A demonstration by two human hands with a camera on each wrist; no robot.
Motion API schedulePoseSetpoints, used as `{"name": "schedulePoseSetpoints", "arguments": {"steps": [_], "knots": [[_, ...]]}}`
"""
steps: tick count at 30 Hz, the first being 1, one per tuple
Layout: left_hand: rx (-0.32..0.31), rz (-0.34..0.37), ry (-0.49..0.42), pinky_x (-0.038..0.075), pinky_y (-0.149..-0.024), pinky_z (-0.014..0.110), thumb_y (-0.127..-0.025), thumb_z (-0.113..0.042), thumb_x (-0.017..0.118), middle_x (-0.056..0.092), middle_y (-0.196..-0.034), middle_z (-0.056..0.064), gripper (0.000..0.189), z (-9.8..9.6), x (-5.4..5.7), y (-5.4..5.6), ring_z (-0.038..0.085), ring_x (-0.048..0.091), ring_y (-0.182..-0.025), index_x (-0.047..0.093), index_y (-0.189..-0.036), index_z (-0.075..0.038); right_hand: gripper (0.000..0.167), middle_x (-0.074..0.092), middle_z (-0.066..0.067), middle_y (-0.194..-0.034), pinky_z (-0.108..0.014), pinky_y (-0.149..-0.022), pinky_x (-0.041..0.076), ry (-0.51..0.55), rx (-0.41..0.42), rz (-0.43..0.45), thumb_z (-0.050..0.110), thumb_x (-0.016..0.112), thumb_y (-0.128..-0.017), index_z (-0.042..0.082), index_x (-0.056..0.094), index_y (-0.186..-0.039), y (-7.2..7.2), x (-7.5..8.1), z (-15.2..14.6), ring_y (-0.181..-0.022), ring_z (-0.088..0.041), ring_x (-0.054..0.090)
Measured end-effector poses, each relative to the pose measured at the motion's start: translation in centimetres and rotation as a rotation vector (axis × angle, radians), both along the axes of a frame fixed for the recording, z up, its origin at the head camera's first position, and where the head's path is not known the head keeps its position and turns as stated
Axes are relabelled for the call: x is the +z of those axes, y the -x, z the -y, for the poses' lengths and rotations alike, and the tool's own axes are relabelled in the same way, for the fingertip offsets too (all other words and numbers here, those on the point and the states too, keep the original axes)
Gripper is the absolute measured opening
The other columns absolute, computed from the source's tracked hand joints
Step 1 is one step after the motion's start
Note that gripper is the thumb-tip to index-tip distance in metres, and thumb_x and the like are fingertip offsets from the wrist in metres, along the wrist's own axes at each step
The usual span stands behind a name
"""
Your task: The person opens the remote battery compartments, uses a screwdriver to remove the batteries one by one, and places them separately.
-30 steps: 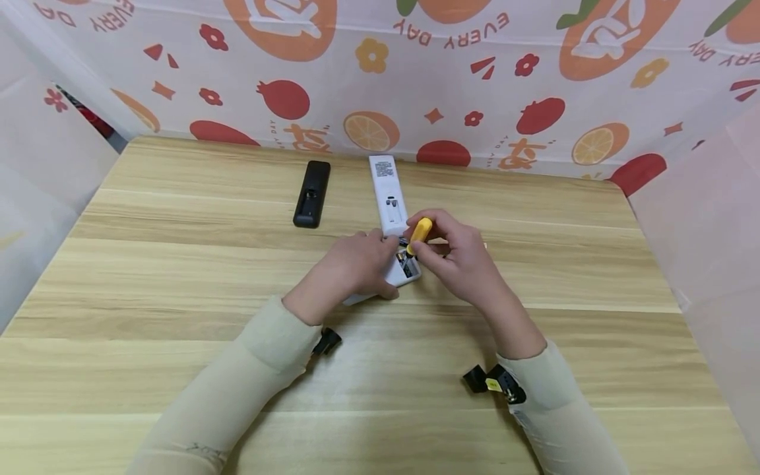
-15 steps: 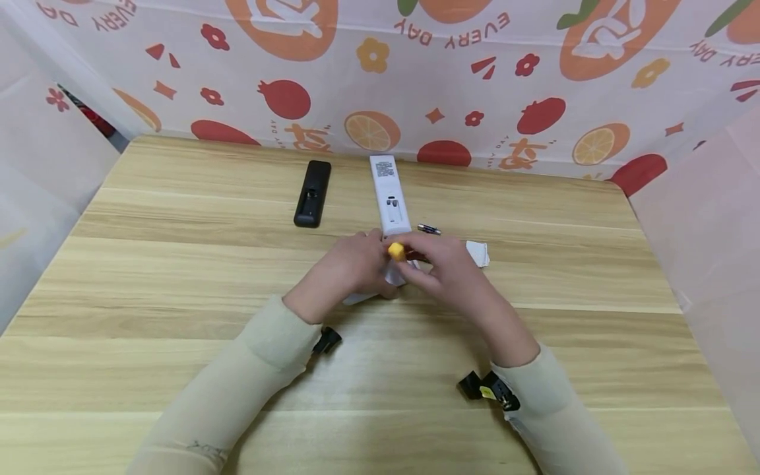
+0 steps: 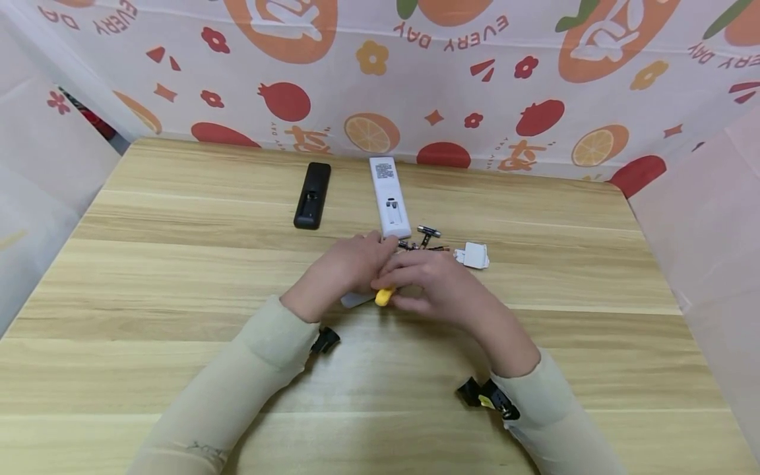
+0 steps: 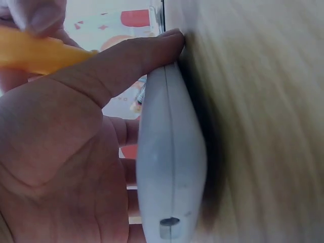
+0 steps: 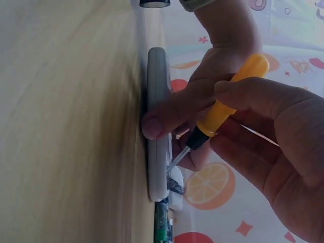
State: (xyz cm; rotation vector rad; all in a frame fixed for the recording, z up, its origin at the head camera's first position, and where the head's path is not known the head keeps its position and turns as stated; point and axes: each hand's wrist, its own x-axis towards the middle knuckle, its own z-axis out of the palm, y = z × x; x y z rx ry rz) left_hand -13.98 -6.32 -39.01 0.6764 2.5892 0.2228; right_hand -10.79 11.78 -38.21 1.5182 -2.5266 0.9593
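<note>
A white remote control (image 4: 167, 147) lies on the wooden table, mostly covered by both hands in the head view. My left hand (image 3: 354, 267) holds it from the side, thumb along its near edge. In my right hand (image 3: 439, 288) is a yellow-handled screwdriver (image 5: 217, 114), gripped between thumb and fingers. Its handle leans toward my body, and its metal tip (image 5: 177, 159) reaches the remote's upper face near one end. The spot under the tip is hidden from the head view. Batteries (image 3: 429, 231) lie just beyond the right hand's fingers.
Farther back, a second white remote (image 3: 388, 198) lies with its battery compartment uncovered. A black remote (image 3: 312, 196), also uncovered, is to its left. Right of the batteries sits a small white plastic piece (image 3: 475, 255). A printed curtain (image 3: 368, 79) hangs along the table's back edge.
My right hand has tilted the screwdriver, its handle swinging left and down toward my body. Batteries and the white piece beyond the hand now show more. The left hand stays on the remote.
</note>
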Motion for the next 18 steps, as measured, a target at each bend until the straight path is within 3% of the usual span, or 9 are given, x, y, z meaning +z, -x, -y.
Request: {"name": "schedulePoseSetpoints", "arguments": {"steps": [3,7,13,18], "knots": [[0.009,0.003,-0.005,0.052,-0.077,0.044,-0.094,-0.040,0.066,0.057,-0.111,0.012,0.038,0.0,-0.2,0.1,0.026,0.058,-0.091,0.050,-0.119,-0.016,0.022,0.073,0.004,-0.111,-0.027,-0.091,0.052,-0.036,0.012,-0.018,0.010,0.080,-0.084,0.013,0.078,-0.106,0.0,0.1,-0.2,-0.105,-0.008,0.066],[0.028,0.022,-0.005,0.051,-0.081,0.044,-0.090,-0.047,0.070,0.056,-0.117,0.012,0.048,-0.1,-0.3,0.1,0.026,0.057,-0.095,0.050,-0.122,-0.018,0.023,0.073,0.004,-0.109,-0.028,-0.088,0.053,0.001,-0.030,0.004,0.009,0.078,-0.085,0.013,0.076,-0.108,0.4,0.4,-0.8,-0.103,-0.007,0.066],[0.049,0.047,0.012,0.050,-0.080,0.041,-0.078,-0.055,0.078,0.054,-0.125,0.013,0.080,-0.2,-0.3,0.3,0.026,0.057,-0.098,0.045,-0.138,-0.014,0.023,0.074,-0.003,-0.106,-0.029,-0.079,0.058,0.239,-0.258,0.029,0.009,0.075,-0.087,0.005,0.073,-0.109,1.3,1.4,-2.7,-0.090,-0.011,0.069],[0.011,0.091,0.000,0.049,-0.078,0.038,-0.079,-0.052,0.078,0.056,-0.116,0.009,0.071,0.4,0.2,0.5,0.023,0.057,-0.095,0.048,-0.130,-0.012,0.028,0.074,-0.004,-0.106,-0.026,-0.080,0.057,0.371,-0.463,-0.008,0.011,0.072,-0.091,0.004,0.070,-0.117,2.0,2.1,-4.2,-0.090,-0.014,0.069]]}}
